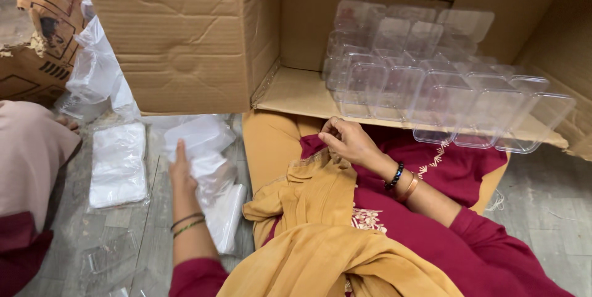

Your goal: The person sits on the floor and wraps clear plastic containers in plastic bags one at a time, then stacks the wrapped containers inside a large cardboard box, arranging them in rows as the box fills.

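Head view: a seated person looked down at their own lap and two bare hands.
Left hand: the left hand (180, 170) lay flat with fingers extended on a stack of clear plastic bags (209, 173) on the floor, pressing it and clasping nothing.
Right hand: the right hand (346, 141) hovered over the lap with fingertips pinched together; whether anything small sat between them could not be told.
Lap: a mustard scarf (320, 235) lay bunched over a maroon dress (456, 210), just under the right hand.
Container: a large cardboard box (296, 90) lay on its side in front of the knees, its opening toward the person.
Contents: clear plastic lidded tubs (425, 81), rectangular and empty, stood stacked in rows inside the box, the nearest ones at its front flap.
Packages: a flat white wrapped bundle (118, 164) lay on the floor left of the bags.
Signs: a brown carton with dark printed markings (43, 19) stood at the upper left, with crumpled clear plastic (98, 66) beside it.
Other person: a beige sleeve (31, 149) entered from the left edge.
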Available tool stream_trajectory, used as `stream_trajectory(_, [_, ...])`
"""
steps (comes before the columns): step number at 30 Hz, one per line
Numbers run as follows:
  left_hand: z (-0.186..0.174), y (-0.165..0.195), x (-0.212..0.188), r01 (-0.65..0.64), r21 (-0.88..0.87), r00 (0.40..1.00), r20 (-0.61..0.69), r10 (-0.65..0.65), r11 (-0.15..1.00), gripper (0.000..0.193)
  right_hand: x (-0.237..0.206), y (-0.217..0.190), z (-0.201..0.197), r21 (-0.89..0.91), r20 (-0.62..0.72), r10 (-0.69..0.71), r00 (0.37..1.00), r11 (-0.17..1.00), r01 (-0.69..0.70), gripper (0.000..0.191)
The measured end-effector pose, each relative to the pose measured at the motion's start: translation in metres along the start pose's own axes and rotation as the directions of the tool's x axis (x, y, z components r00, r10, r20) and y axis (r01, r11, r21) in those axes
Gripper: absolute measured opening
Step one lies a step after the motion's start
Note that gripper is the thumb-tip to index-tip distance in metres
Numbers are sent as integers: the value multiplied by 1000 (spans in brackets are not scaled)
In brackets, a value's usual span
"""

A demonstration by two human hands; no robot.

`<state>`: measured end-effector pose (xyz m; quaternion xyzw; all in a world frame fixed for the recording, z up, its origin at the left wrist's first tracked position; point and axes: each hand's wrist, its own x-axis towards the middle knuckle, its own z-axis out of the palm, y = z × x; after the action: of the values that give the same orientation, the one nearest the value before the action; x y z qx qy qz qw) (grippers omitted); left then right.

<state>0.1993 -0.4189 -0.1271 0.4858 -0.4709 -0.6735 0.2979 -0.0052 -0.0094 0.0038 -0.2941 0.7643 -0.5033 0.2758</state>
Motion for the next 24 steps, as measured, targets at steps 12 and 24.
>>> stream_trajectory(12, [153,89,-196,-529,-35,650,625,432,848,25,-7,-64,-10,487,69,-158,985,867,106,39])
stream_trajectory(24, [241,92,-248,-173,-366,337,850,404,914,20,-32,-28,-36,447,-453,-148,879,816,368,12])
